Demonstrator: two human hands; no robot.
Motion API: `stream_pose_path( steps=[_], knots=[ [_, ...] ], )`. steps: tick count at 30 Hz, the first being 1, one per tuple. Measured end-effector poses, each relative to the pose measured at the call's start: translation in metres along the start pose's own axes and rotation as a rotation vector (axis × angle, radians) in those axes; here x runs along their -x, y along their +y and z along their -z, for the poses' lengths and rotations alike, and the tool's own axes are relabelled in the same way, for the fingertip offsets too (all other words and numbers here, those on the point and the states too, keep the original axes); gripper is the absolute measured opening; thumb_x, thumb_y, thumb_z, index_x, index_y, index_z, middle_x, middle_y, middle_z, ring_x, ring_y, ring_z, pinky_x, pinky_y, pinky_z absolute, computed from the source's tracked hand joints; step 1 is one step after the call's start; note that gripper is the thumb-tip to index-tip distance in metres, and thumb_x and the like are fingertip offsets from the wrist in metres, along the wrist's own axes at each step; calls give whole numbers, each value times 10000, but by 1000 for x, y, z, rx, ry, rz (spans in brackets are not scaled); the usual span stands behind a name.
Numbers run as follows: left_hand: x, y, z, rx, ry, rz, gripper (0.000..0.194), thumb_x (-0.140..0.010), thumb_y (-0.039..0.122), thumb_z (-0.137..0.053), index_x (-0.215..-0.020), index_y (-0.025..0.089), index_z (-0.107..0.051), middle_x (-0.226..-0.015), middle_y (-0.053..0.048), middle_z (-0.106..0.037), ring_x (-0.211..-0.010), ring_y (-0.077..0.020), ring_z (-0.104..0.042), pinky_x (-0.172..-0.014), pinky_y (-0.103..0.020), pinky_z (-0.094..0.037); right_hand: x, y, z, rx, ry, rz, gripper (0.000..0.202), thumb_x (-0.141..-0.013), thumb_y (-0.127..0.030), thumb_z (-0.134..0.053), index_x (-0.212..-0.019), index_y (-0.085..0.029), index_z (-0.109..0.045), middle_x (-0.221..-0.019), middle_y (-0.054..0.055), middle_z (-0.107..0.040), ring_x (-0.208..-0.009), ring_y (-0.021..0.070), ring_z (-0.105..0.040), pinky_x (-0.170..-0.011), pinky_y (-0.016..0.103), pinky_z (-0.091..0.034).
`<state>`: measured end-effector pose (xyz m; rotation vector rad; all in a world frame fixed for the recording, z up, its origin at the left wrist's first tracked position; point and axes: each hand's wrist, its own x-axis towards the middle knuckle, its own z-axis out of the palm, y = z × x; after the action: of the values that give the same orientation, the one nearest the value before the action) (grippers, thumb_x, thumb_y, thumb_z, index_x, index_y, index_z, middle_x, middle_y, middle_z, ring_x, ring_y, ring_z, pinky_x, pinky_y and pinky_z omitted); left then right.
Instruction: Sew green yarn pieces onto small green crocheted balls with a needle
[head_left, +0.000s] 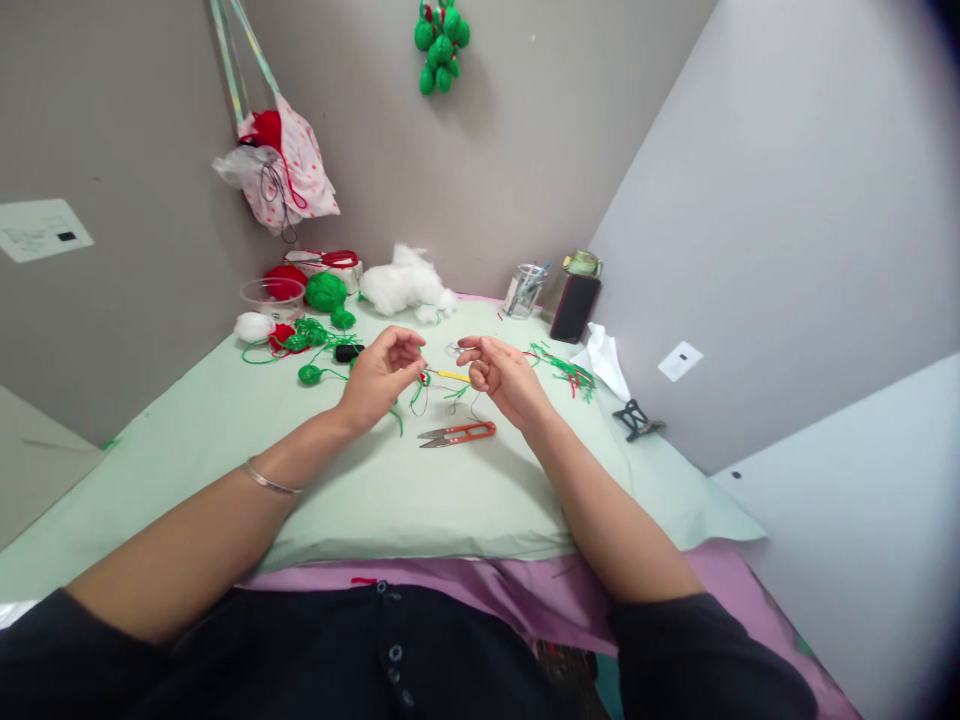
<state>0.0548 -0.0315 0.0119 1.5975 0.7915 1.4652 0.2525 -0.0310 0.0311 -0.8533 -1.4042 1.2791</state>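
Note:
My left hand point(386, 372) is raised over the table with its fingers curled towards the thumb. A small red, white and green yarn piece point(425, 379) shows at its thumb tip; I cannot tell whether it is held. Facing it, my right hand point(508, 378) has its fingers bent in a pinch, and whatever is in it is too small to name. Between the hands is a yellow-handled crochet hook point(452, 376), apparently on the table. Thin dark thread point(420, 405) loops below the fingers. Orange-handled thread snips point(457, 434) lie nearer my body.
Green yarn balls point(325, 292), tangled green yarn point(311, 335) and white stuffing point(405, 282) are at the back left. Green yarn scraps point(566, 370), a pen cup point(525, 291), a phone point(576, 308) and a black stand point(636, 420) are on the right. Walls enclose the table.

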Motion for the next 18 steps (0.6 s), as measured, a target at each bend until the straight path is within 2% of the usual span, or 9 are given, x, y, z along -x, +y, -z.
stream_pose_path(
  steps=[4, 7, 12, 18],
  knots=[
    [-3, -2, 1, 158, -152, 210, 305, -707, 234, -739, -978, 173, -612, -928, -26, -593, -826, -147, -590, -794, -297, -472, 5, -5, -5, 54, -50, 24, 371, -808, -409, -609, -1112, -195, -601, -1025, 64, -657, -540, 60, -445, -495, 223, -379],
    [0, 3, -4, 192, -182, 275, 317, -707, 246, -741, -991, 175, -620, -1001, -47, -620, -816, -150, -604, -750, -288, -474, 8, -6, -7, 49, -80, 44, 418, -775, -341, -649, -1175, -237, -590, -1129, 51, -634, -557, 54, -470, -516, 224, -403],
    [2, 9, -7, 179, -169, 284, 293, -711, 237, -737, -963, 164, -608, -1031, -63, -635, -823, -154, -601, -718, -271, -463, 9, -1, -7, 59, -125, 91, 484, -782, -326, -669, -1250, -258, -561, -1191, 65, -611, -572, 56, -499, -515, 222, -414],
    [1, 2, -5, 191, -213, 225, 247, -744, 247, -719, -930, 168, -576, -989, -37, -637, -808, -131, -591, -759, -275, -456, 9, 1, -9, 79, -179, 130, 540, -818, -317, -672, -1324, -265, -493, -1280, 96, -568, -585, 58, -517, -516, 227, -416]
  ],
)
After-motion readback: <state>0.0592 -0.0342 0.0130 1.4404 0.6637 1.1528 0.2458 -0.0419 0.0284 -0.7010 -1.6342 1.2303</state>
